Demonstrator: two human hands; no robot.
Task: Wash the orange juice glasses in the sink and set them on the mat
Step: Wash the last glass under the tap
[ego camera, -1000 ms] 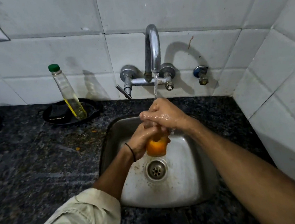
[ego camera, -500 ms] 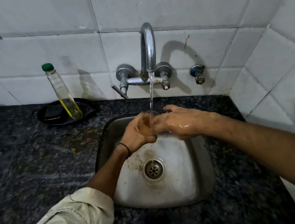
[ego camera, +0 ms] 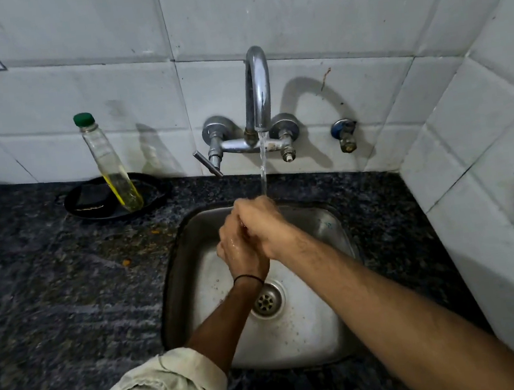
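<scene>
1. Hands meet under the thin stream from the curved chrome tap (ego camera: 258, 89): right hand (ego camera: 264, 226) curled over left hand (ego camera: 241, 254), both closed.
2. Glass is hidden inside them; grip unclear.
3. Rotate it low over the square steel sink (ego camera: 345, 338), holding firmly, since wet glass probably slips.

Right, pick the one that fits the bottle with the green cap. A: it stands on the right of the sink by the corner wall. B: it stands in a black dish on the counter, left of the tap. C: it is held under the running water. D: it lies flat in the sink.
B: the bottle stands tilted in the black dish on the dark counter, left of the tap.
</scene>
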